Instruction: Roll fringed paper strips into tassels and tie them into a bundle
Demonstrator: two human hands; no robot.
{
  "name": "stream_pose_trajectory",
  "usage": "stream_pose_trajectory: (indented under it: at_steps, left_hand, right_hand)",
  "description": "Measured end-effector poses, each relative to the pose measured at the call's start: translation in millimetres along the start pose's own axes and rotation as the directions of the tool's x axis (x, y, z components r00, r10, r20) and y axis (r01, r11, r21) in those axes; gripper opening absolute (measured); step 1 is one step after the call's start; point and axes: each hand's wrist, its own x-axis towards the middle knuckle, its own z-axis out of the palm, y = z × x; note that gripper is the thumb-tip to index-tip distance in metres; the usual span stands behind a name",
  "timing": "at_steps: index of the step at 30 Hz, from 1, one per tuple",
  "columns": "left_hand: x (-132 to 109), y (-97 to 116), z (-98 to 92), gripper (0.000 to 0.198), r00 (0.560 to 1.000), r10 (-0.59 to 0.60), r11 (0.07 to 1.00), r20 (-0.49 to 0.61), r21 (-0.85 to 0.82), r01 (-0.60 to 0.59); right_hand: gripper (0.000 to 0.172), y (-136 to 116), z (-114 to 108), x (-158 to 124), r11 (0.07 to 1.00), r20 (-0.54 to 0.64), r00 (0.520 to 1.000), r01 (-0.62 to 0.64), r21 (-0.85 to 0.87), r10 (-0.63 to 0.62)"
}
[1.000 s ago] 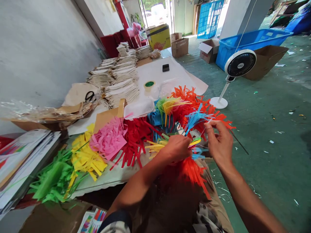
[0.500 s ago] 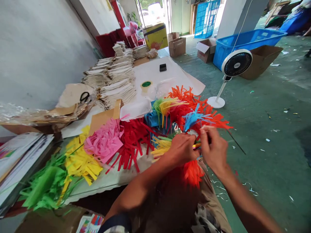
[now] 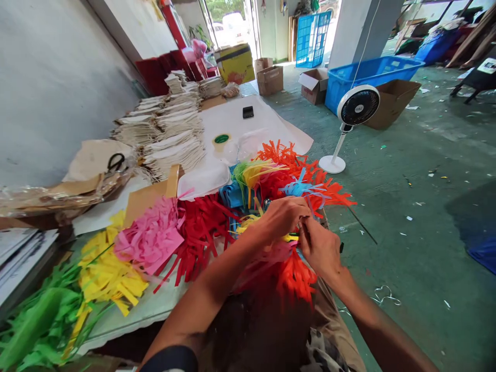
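Workroom, one worktable (image 3: pixel 158 297): coloured strips in heaps, one bundle in work.
Landmark: white tray (image 3: pixel 204 181). Behind and left of it we count cream stacks (image 3: pixel 174 126); nearer and leftward, a pink heap (image 3: pixel 149 237), yellow heap (image 3: pixel 112 274) and green heap (image 3: pixel 42 320); just before it, a red heap (image 3: pixel 199 232). Right of the tray and nearer us: one strip bundle (image 3: pixel 291 237), partly hidden, under the left hand (image 3: pixel 289 213) and beside the right hand (image 3: pixel 321 247). Both hands curl, fingertips meeting; we cannot tell what they pinch. Done, we judge: a blue tuft (image 3: pixel 301 187) and a green-yellow tuft (image 3: pixel 256 173), gathered, right of the tray. Remaining: the bundle, seemingly unfinished, and the loose heaps.
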Motion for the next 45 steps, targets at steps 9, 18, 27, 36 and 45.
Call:
stream_pose_trajectory:
  at_steps: [9,18,27,36,45]
  left_hand:
    - [22,-20,10.2,0.02,0.965,0.143,0.984,0.218,0.074,-0.163]
    - [34,-22,-3.2,0.014,0.897,0.12,0.799,-0.425,-0.495,-0.341]
    - [18,-22,-59.1,0.02,0.643,-0.512,0.269,-0.569,-0.818,-0.509]
    - [6,-44,-76.0,0.027,0.695,-0.529,0.333,-0.487,-0.873,-0.357]
    - [-11,-64,-115.4,0.018,0.442,-0.576,0.457,-0.688,-0.719,-0.524]
  right_hand:
    - [0.027,0,-2,0,0.999,0.041,0.998,0.048,0.005,-0.048]
    - [0.025,5,4,0,0.998,0.028,0.999,0.045,0.039,-0.046]
    - [0.027,6,7,3,0.996,0.04,0.999,0.032,0.085,-0.036]
    - [0.027,8,10,5,0.99,0.045,0.999,0.018,0.137,-0.024]
    - [0.027,8,8,5,0.977,0.053,0.998,0.003,0.212,-0.014]
